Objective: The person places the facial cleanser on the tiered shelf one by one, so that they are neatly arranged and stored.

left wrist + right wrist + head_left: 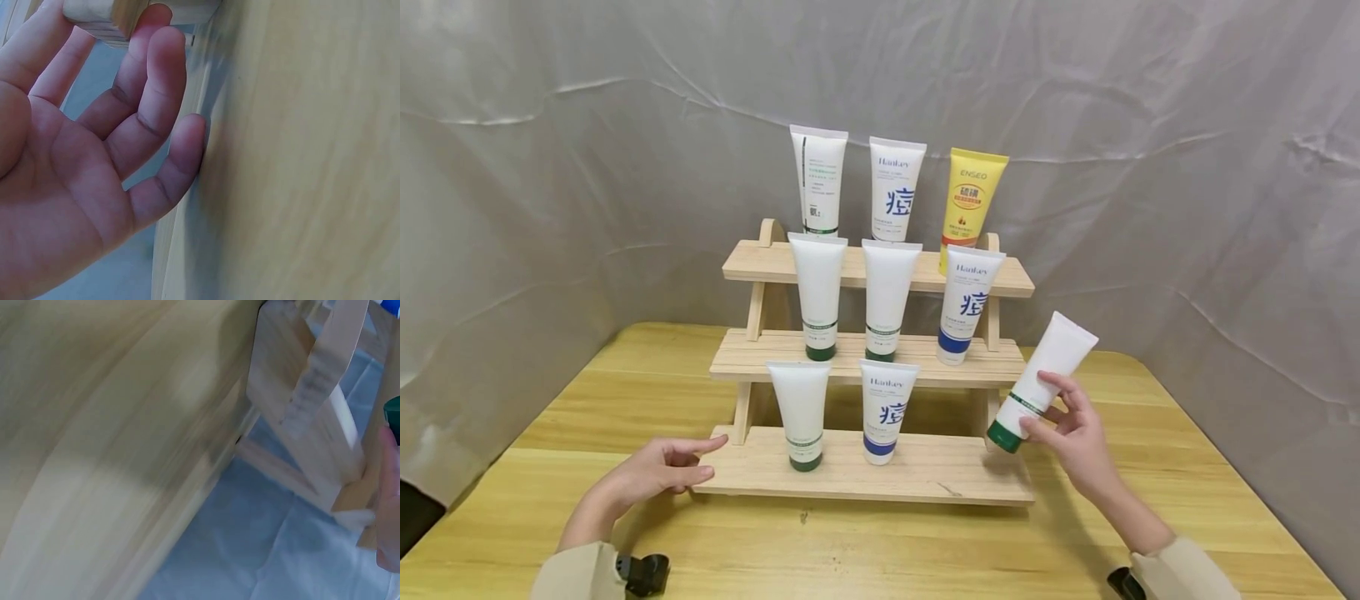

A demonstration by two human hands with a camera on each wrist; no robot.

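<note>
My right hand [1078,437] grips a white squeeze tube [1052,367] with a green cap, tilted, off the right end of a three-tier wooden display shelf [925,479]. In the right wrist view only the tube's green cap [392,415] and part of the hand show at the edge. With thumb and fingers, my left hand [651,473] holds the left end of the bottom board; its other fingers are loosely bent in the left wrist view. On the bottom tier stand a green-capped white tube [801,412] and a blue-capped tube [887,412], both upright.
The middle tier carries two green-capped white tubes [816,292] and a blue-capped one [967,304]. Along the top stand two white tubes [895,187] and a yellow tube [973,196]. A wooden table [850,550] supports the shelf; grey cloth [625,167] hangs behind.
</note>
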